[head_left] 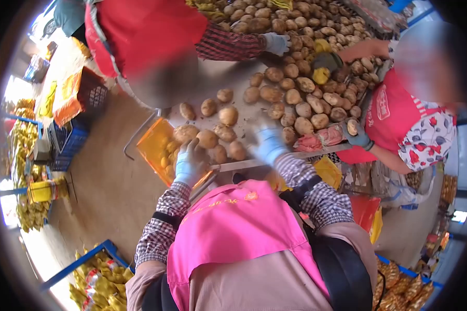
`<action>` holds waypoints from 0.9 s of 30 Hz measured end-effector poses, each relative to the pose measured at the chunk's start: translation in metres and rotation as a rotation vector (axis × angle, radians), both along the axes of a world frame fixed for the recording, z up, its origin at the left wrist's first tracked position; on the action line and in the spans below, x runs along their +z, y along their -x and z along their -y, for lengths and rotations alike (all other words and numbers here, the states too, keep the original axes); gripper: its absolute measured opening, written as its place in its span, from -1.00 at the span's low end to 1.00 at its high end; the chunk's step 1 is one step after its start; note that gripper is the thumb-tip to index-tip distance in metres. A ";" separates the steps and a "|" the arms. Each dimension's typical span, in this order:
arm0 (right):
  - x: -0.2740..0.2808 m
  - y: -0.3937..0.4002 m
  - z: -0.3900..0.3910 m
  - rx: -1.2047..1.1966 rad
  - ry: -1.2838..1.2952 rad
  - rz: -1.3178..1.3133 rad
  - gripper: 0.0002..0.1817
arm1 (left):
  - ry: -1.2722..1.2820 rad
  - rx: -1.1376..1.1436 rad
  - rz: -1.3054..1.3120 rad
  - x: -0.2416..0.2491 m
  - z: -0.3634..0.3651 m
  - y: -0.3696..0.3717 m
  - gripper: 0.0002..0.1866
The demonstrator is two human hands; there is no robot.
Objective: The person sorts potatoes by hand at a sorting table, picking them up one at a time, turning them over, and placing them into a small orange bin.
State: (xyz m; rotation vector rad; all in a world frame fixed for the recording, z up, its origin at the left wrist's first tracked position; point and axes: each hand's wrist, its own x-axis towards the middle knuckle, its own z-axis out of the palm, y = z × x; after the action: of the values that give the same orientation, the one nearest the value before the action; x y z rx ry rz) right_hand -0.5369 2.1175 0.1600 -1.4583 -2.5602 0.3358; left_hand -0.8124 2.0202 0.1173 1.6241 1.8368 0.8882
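My left hand, in a pale blue glove, lies with fingers spread at the mouth of an orange mesh bag and touches the potatoes beside it. My right hand, gloved the same and blurred, hovers flat over a potato near the table's front edge. It holds nothing. More loose potatoes lie just beyond both hands. I wear a pink apron and checked sleeves.
A big heap of potatoes covers the far table. A person in a red apron reaches in with a gloved hand. Another person on the right holds a potato. Crates and yellow bagged goods stand on the left floor.
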 end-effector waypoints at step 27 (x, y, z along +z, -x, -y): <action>0.016 -0.005 -0.050 0.065 0.164 -0.011 -0.39 | 0.132 -0.011 -0.360 0.039 -0.044 -0.060 -0.09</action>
State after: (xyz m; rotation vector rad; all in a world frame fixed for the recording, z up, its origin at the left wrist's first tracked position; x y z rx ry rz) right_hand -0.5319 2.1674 0.1756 -1.4228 -2.6295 0.5736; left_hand -0.7527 2.0639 0.1561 1.7953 2.0715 0.4783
